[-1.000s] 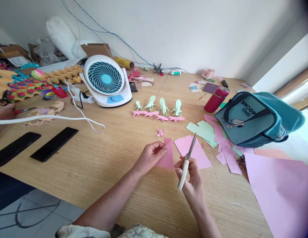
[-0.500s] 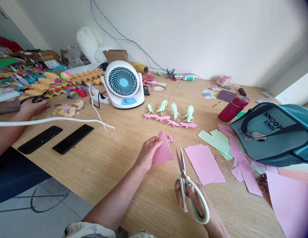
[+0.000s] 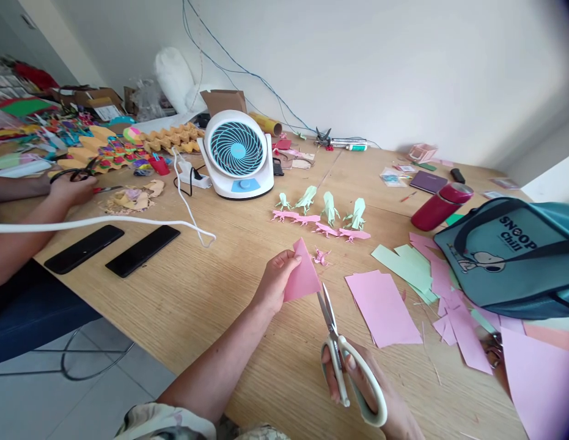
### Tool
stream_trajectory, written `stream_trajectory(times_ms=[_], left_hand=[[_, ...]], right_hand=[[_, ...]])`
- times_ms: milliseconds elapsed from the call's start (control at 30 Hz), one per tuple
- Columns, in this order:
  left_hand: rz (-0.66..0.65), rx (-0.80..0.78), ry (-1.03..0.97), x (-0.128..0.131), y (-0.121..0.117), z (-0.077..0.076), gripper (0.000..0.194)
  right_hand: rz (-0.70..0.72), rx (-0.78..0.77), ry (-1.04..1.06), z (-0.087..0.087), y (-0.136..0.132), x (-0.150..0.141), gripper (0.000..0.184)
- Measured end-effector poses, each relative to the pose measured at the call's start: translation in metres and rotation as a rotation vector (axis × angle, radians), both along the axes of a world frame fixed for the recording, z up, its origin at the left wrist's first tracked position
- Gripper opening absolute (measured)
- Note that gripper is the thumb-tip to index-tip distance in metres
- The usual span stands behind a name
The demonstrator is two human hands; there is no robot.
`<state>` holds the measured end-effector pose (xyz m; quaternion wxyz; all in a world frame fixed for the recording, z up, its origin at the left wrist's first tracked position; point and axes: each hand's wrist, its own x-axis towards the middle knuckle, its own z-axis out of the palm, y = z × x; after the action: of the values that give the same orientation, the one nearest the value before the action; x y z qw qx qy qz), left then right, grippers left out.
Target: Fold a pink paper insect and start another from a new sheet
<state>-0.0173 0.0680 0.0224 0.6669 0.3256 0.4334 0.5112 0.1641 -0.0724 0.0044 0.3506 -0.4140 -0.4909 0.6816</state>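
My left hand (image 3: 275,275) pinches a folded piece of pink paper (image 3: 303,278) between thumb and fingers, above the wooden table. In my right hand (image 3: 357,373) is a pair of scissors (image 3: 332,333) with off-white handles, the blades slightly apart. The blade tips point away from me and appear to be right by the paper's lower right corner; I cannot tell if they touch. Just beyond the paper lies a small pink origami figure (image 3: 321,256). Farther back stand several green origami insects (image 3: 329,208) with a row of pink ones (image 3: 326,230) in front.
Pink sheets (image 3: 384,308) lie right of the scissors, with green strips (image 3: 406,269) behind. A teal bag (image 3: 508,256) and a red flask (image 3: 442,206) stand at the right. Left are a fan (image 3: 238,153), two phones (image 3: 143,250), a white cable (image 3: 105,220) and another person's hand (image 3: 72,186).
The scissors have moved left, bringing their tips up to the paper's corner. My left hand keeps its grip on the paper. The whole view has shifted slightly.
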Motion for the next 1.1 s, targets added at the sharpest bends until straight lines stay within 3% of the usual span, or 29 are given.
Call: stream_trajectory(times_ms=[433, 633, 833, 1100], left_hand=[[-0.131, 0.086, 0.114, 0.007, -0.007, 0.003, 0.038], [-0.272, 0.016, -0.054, 0.005, -0.008, 0.002, 0.068], [-0.441, -0.185, -0.109, 0.004, -0.011, 0.0, 0.04], [-0.491, -0.14, 0.01, -0.001, -0.01, -0.004, 0.034]], right_hand=[[-0.059, 0.097, -0.009, 0.001, 0.007, -0.004, 0.051], [-0.076, 0.114, -0.003, -0.002, 0.007, -0.004, 0.047], [-0.072, 0.123, 0.028, 0.001, 0.006, -0.005, 0.048], [-0.037, 0.126, 0.044, 0.003, 0.006, -0.005, 0.049]])
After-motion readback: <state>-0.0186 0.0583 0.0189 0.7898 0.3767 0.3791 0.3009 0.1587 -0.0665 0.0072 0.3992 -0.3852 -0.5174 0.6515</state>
